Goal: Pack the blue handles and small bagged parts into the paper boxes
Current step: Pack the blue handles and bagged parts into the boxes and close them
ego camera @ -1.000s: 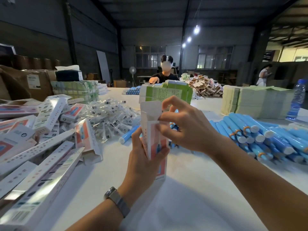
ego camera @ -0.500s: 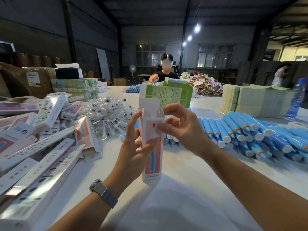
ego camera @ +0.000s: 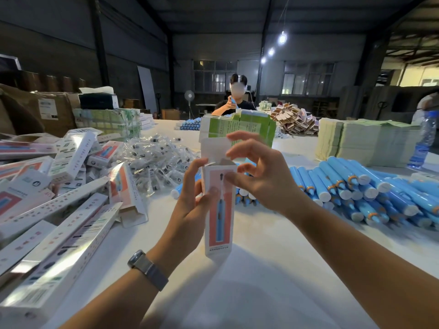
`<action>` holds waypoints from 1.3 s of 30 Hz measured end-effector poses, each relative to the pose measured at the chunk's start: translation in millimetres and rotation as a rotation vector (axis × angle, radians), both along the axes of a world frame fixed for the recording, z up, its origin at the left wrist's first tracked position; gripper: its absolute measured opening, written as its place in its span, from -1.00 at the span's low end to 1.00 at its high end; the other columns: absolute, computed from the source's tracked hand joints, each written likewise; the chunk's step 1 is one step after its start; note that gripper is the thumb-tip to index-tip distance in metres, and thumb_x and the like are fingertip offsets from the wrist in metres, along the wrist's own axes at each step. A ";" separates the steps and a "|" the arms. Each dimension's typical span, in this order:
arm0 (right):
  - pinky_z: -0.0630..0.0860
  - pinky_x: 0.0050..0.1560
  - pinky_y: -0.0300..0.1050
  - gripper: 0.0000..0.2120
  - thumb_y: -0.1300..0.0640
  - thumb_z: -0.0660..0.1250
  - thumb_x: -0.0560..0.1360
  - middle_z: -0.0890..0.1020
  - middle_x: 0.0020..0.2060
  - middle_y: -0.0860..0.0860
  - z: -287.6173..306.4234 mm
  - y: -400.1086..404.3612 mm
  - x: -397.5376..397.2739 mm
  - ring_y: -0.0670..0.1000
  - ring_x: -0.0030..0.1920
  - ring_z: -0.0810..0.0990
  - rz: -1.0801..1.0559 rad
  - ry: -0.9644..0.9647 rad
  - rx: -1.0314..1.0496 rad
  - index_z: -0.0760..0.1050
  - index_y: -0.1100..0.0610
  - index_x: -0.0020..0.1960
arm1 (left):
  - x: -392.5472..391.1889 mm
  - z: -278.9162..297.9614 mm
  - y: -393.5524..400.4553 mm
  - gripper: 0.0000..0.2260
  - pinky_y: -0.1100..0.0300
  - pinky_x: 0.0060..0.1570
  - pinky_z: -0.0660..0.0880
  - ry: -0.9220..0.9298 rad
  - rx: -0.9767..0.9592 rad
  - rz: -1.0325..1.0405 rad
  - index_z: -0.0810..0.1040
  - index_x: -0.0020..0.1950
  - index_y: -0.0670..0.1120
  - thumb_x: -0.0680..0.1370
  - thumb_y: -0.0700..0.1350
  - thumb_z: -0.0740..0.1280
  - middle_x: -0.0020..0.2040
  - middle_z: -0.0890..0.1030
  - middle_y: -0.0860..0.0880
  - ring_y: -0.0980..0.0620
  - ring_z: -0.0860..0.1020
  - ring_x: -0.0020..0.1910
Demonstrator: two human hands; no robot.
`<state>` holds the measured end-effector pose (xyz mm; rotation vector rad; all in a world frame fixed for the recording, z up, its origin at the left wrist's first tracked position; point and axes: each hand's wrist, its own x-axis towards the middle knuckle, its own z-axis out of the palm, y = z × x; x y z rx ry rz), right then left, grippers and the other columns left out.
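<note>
Over table (ego camera: 261, 269), both hands on box (ego camera: 219, 210)

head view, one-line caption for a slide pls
Left hand holds an upright paper box while right hand works its open top flap.

White-and-pink paper box (ego camera: 219, 217), blue handles (ego camera: 356, 188)

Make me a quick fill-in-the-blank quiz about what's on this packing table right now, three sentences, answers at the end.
1. The left hand grips a paper box whose top flap is ____.
2. The pile of handles to the person's right is coloured ____.
3. A wristwatch sits on the person's ____ wrist.

Missing words: open; blue; left
</note>
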<state>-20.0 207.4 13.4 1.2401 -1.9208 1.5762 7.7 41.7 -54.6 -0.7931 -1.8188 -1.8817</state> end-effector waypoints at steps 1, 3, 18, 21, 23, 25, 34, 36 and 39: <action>0.50 -0.11 -0.16 -0.62 0.33 0.50 0.35 0.52 0.18 -0.09 1.2 -1.2 0.2 -0.01 0.05 0.58 0.011 -0.011 -0.015 0.48 -0.01 0.02 | 0.1 0.4 0.2 -0.59 0.19 -0.05 0.59 0.002 0.000 -0.001 0.34 0.23 0.42 0.56 -0.10 0.20 0.09 0.65 0.04 0.08 0.62 -0.03; 0.47 -0.13 -0.11 -0.57 0.32 0.51 0.34 0.55 0.05 -0.07 2.8 -1.4 0.3 0.01 -0.01 0.57 0.006 -0.023 -0.024 0.40 -0.01 0.05 | 0.3 0.6 0.7 -0.58 0.21 -0.06 0.58 0.007 -0.005 0.003 0.35 0.22 0.44 0.56 -0.10 0.20 0.07 0.65 0.05 0.09 0.62 -0.03; 0.55 -0.06 -0.20 -0.79 0.27 0.42 0.48 0.53 -0.07 -0.11 9.3 -1.0 4.6 -0.15 -0.03 0.55 -0.146 0.046 0.130 0.56 -0.03 -0.01 | 4.1 -4.2 9.4 -0.58 0.28 -0.08 0.58 0.049 -0.039 0.101 0.25 0.29 0.50 0.63 -0.04 0.13 0.17 0.57 0.23 0.08 0.62 0.14; 0.61 0.00 -0.05 -0.78 0.31 0.39 0.47 0.57 -0.03 -0.07 10.8 1.2 4.7 -0.09 0.00 0.57 -0.143 0.069 0.171 0.61 0.02 0.01 | 5.3 -4.5 8.8 -0.58 0.25 -0.06 0.58 0.043 -0.056 0.098 0.24 0.31 0.51 0.62 -0.02 0.13 0.18 0.57 0.19 0.04 0.60 0.16; 0.61 -0.02 -0.01 -0.79 0.34 0.40 0.48 0.59 -0.06 -0.04 11.7 1.9 4.4 -0.02 0.01 0.59 -0.154 0.088 0.173 0.63 0.06 -0.01 | 5.9 -4.8 9.0 -0.58 0.26 -0.05 0.58 0.041 -0.074 0.111 0.19 0.33 0.52 0.62 0.02 0.13 0.20 0.55 0.20 0.05 0.60 0.19; 0.60 -0.07 -0.06 -0.80 0.34 0.41 0.48 0.60 -0.08 -0.02 11.9 1.7 4.4 -0.02 -0.02 0.60 -0.159 0.103 0.161 0.64 0.08 -0.02 | 6.7 -5.3 9.1 -0.56 0.31 -0.05 0.57 0.044 -0.086 0.115 0.15 0.34 0.54 0.63 0.03 0.12 0.21 0.55 0.25 0.09 0.59 0.20; 0.63 -0.14 0.01 -0.82 0.34 0.40 0.49 0.63 -0.20 -0.10 16.8 3.9 10.3 -0.06 -0.11 0.62 -0.209 0.072 0.089 0.64 0.07 -0.04 | 9.2 -6.0 8.1 -0.54 0.38 -0.04 0.54 0.085 -0.185 0.159 0.09 0.35 0.60 0.63 0.07 0.09 0.31 0.50 0.25 0.20 0.56 0.22; 0.63 -0.16 -0.01 -0.85 0.33 0.41 0.49 0.63 -0.20 -0.08 18.9 4.4 11.1 -0.05 -0.12 0.62 -0.228 0.073 0.103 0.66 0.11 -0.04 | 9.7 -5.3 7.9 -0.54 0.42 -0.06 0.52 0.090 -0.192 0.156 0.08 0.35 0.61 0.63 0.06 0.08 0.35 0.47 0.21 0.24 0.55 0.22; 0.51 -0.23 -0.31 -0.86 0.34 0.42 0.48 0.60 -0.23 -0.16 24.1 7.5 11.5 -0.15 -0.19 0.58 -0.242 0.087 0.170 0.67 0.16 -0.03 | 10.2 -4.3 7.8 -0.54 0.45 -0.08 0.51 0.099 -0.209 0.163 0.08 0.33 0.62 0.63 0.06 0.08 0.32 0.47 0.26 0.27 0.55 0.20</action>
